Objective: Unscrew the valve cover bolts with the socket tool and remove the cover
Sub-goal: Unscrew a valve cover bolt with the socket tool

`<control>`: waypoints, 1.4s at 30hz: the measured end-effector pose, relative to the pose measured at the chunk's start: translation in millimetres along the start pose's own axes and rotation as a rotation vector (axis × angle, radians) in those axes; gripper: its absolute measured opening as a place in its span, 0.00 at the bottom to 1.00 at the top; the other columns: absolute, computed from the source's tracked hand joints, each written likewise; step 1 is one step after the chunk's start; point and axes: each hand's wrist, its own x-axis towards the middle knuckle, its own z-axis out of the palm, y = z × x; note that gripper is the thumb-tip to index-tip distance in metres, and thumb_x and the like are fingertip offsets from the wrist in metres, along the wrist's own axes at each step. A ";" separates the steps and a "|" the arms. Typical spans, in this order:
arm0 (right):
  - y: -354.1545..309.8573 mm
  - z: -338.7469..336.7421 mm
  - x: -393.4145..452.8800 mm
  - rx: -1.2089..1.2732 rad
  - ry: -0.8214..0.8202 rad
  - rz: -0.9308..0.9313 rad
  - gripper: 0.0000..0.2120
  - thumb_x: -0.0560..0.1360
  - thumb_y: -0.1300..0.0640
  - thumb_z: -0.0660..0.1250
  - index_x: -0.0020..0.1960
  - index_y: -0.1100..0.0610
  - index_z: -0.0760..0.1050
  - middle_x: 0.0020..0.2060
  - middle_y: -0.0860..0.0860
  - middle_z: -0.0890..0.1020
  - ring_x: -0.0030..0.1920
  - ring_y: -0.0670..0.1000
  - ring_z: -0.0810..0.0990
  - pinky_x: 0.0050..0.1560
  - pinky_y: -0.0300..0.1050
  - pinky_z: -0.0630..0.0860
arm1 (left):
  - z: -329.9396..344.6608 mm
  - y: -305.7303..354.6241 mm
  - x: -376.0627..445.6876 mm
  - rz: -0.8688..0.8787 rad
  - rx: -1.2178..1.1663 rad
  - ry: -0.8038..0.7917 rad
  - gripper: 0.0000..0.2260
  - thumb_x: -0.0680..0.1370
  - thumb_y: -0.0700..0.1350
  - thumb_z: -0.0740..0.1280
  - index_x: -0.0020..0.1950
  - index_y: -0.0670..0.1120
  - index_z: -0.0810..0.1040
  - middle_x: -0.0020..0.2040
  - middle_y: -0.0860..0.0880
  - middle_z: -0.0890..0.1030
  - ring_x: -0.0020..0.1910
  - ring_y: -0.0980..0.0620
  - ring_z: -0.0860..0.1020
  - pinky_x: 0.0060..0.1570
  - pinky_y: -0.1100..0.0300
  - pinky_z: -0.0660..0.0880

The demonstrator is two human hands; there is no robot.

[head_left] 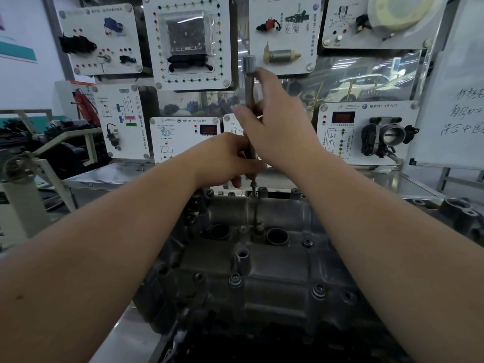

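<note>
Here, the socket tool (250, 100) stands upright at the far edge of the valve cover (262, 258), its tip on a bolt (253, 188) there. The left hand (230, 159) is curled round the lower shaft, just above the bolt. The right hand (275, 121) wraps the shaft higher up, its fingertip touching just below the socket head at the top. The two hands sit one above the other on the tool, close together. The cover lies below and nearer than the hands, between the forearms, on a metal surface (125, 336). Other bolts (319, 290) remain seated along its near edge. Behind the tool hang display panels (188, 43), one bearing a throttle body (387, 134).
</note>
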 end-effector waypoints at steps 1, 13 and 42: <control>0.0 -0.9 0.2 0.004 0.018 0.001 0.24 0.82 0.50 0.64 0.76 0.51 0.64 0.39 0.48 0.82 0.39 0.46 0.81 0.38 0.38 0.76 | 0.3 0.2 0.1 0.001 0.000 -0.001 0.09 0.79 0.53 0.71 0.54 0.49 0.82 0.42 0.58 0.85 0.33 0.57 0.84 0.36 0.66 0.78; 0.0 -2.0 2.7 -0.007 -0.017 0.024 0.08 0.81 0.53 0.67 0.56 0.55 0.74 0.42 0.49 0.81 0.40 0.43 0.78 0.35 0.27 0.71 | -0.7 -0.9 0.7 -0.012 0.038 0.004 0.11 0.79 0.54 0.71 0.55 0.48 0.82 0.43 0.55 0.86 0.35 0.56 0.84 0.39 0.64 0.78; -0.5 -10.1 2.9 0.025 0.004 0.055 0.12 0.85 0.56 0.57 0.68 0.57 0.66 0.46 0.54 0.83 0.43 0.53 0.85 0.45 0.56 0.83 | 1.6 -1.0 6.9 0.001 0.274 -0.190 0.04 0.76 0.49 0.75 0.47 0.58 0.83 0.37 0.60 0.83 0.34 0.68 0.78 0.35 0.70 0.70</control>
